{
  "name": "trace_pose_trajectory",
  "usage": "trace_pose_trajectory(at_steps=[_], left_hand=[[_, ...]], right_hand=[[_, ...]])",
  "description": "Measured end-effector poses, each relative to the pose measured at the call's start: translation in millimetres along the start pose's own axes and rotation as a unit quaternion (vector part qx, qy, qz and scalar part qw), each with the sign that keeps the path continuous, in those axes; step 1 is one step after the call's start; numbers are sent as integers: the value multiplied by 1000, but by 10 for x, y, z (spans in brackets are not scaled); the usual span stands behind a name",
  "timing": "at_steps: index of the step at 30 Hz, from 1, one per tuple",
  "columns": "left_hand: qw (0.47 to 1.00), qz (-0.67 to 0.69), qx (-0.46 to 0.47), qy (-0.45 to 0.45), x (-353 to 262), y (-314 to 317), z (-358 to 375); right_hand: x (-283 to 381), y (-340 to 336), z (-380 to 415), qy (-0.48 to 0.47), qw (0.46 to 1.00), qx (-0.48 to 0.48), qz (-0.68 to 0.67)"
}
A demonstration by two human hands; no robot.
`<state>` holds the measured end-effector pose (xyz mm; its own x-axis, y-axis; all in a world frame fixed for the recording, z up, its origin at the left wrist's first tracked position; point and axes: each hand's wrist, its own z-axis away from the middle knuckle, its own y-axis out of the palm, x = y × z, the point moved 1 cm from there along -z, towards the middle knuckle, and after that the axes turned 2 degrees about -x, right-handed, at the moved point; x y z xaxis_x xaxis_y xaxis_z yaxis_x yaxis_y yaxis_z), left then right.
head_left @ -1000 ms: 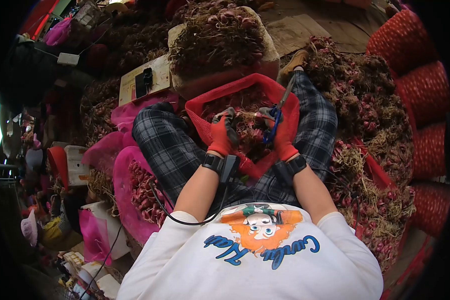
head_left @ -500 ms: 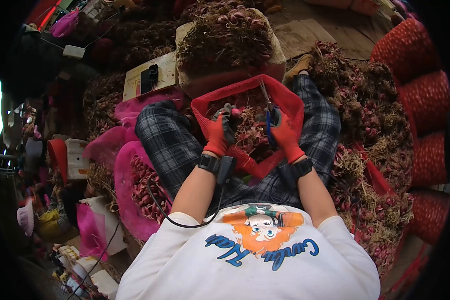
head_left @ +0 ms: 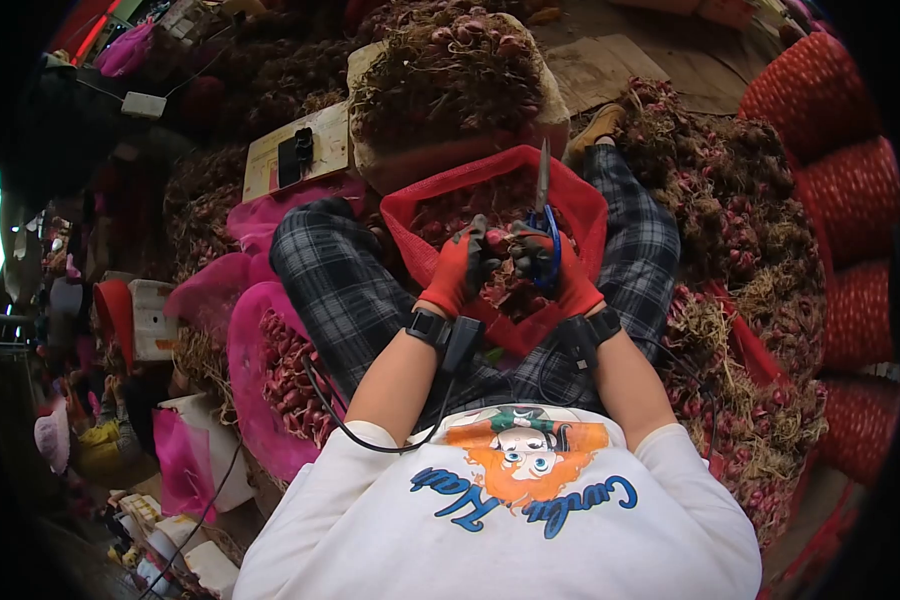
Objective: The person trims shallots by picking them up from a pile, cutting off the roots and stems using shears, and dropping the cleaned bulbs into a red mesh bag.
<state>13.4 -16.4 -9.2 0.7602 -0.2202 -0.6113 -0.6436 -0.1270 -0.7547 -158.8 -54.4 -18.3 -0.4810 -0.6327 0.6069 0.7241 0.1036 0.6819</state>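
Note:
My left hand [head_left: 457,265], in a red and grey work glove, is closed around a shallot [head_left: 495,238] over the red mesh bag. My right hand [head_left: 567,272], gloved alike, grips scissors [head_left: 543,215] by their blue handles, the blades pointing up and away from me. Both hands are close together, with the right fingertips right by the shallot. Between my knees the red mesh bag [head_left: 422,190] lies spread wide, with loose shallots and dry skins inside it.
Ahead stands a foam box [head_left: 562,118] heaped with dried shallots [head_left: 450,75]. Shallots with stalks [head_left: 745,240] are piled at right, beside full red sacks [head_left: 850,205]. At left are a pink mesh bag [head_left: 245,385] of shallots and a phone [head_left: 290,162] on a board.
My hands have come together over the bag, the left moving right. The scissors have turned from leaning left to nearly upright, and their blades look closer together.

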Motion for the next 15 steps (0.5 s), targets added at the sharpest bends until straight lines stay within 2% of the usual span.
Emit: trace_pose_trajectory(at_steps=[2, 4, 6, 7, 8, 9, 12, 14, 15], left_hand=[[978, 205, 44, -21, 26, 4, 36], [959, 272, 77, -13, 42, 23, 30], [973, 207, 102, 27, 28, 66, -42], [910, 388, 119, -85, 12, 97, -58], [803, 550, 129, -192, -13, 134, -71], [656, 684, 133, -289, -29, 155, -78], [490, 808, 122, -304, 165, 267, -42], [514, 780, 113, -339, 148, 269, -53], [526, 765, 108, -356, 111, 258, -69]], right_hand=[[-25, -30, -2, 10, 999, -20, -40], [-25, -64, -13, 3, 1000, -22, -20], [12, -50, -6, 3, 1000, -26, -4], [65, -10, 21, 6, 1000, -28, 2], [100, 15, 29, 9, 999, -31, 7], [109, -6, 8, 4, 1000, -30, 5], [94, -144, -53, -9, 1000, -26, 5], [52, -231, -73, -17, 999, -25, 15], [53, -216, -44, -58, 996, -24, 57]])
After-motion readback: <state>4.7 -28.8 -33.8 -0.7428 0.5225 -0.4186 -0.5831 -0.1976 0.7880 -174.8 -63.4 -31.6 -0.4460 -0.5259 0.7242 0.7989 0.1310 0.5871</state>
